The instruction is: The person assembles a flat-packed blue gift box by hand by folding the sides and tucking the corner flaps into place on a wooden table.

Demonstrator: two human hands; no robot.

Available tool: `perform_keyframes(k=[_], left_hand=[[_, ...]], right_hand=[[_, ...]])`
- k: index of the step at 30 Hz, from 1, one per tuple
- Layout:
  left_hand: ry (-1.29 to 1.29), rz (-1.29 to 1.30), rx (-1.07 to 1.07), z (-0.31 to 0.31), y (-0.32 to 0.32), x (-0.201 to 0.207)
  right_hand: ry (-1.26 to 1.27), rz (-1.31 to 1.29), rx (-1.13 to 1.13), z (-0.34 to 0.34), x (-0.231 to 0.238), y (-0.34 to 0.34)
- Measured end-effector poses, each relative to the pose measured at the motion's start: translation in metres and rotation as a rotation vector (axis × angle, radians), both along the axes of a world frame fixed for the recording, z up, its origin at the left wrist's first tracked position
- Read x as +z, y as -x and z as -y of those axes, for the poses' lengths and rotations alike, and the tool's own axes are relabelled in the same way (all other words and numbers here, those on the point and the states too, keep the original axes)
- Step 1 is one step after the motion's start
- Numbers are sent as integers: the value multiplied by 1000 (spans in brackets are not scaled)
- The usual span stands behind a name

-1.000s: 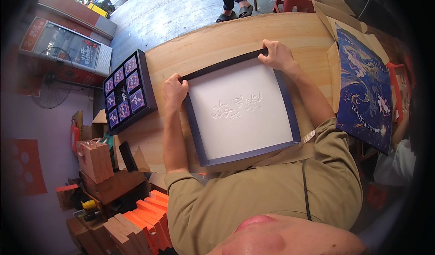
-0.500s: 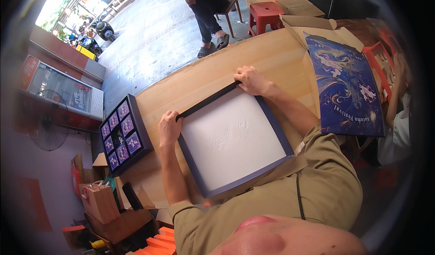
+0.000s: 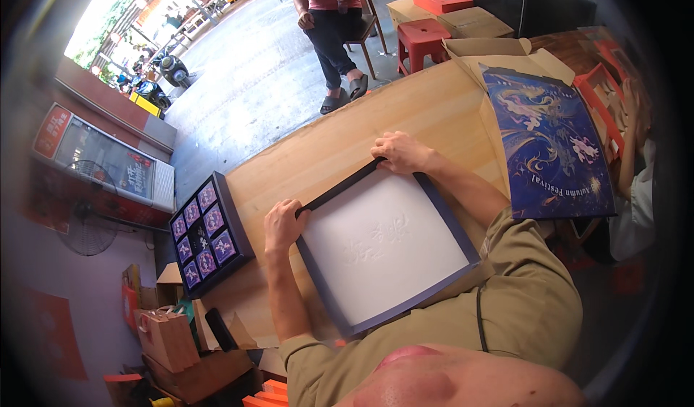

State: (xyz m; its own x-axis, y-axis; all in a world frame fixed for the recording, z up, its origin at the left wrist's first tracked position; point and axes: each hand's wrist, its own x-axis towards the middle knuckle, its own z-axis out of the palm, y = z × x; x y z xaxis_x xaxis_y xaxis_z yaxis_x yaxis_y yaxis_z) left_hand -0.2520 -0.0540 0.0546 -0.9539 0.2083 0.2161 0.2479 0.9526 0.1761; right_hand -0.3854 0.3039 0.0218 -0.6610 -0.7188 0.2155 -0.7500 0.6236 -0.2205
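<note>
A shallow square dark-blue box lid (image 3: pixel 452 219) lies in front of me with its white, embossed inside facing up. My left hand (image 3: pixel 284 223) is closed on its far wall near the far left corner. Curled over the same wall, towards the right corner, is my right hand (image 3: pixel 402 152). The fingertips of both hands are partly hidden behind the rim. To the left sits a dark-blue tray box (image 3: pixel 238 231), holding several small purple decorated packs (image 3: pixel 213 220) around a dark centre piece.
The wooden table (image 3: pixel 318 147) carries a blue printed panel (image 3: pixel 553 139) beside an open cardboard carton (image 3: pixel 499 49) on the right. Another person's hand (image 3: pixel 633 114) is near a red box (image 3: pixel 603 107). A black phone-like object (image 3: pixel 220 329) lies at the near left edge.
The whole scene sits slightly lower and further right in the picture, as my head has shifted. Both hands keep their hold on the lid's far wall.
</note>
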Motion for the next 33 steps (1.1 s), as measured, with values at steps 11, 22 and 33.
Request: perform_keyframes(k=[11,22,33], left_hand=[[-78,80,-29,0,-2,1],[-67,84,-32,-7,-10,2],[158,-141,-151,-31,-7,-12]], right_hand=[[246,43,197,-5,-13,6],[92,-2,140,-2,-5,-3],[-26,54,92,-2,6,-4]])
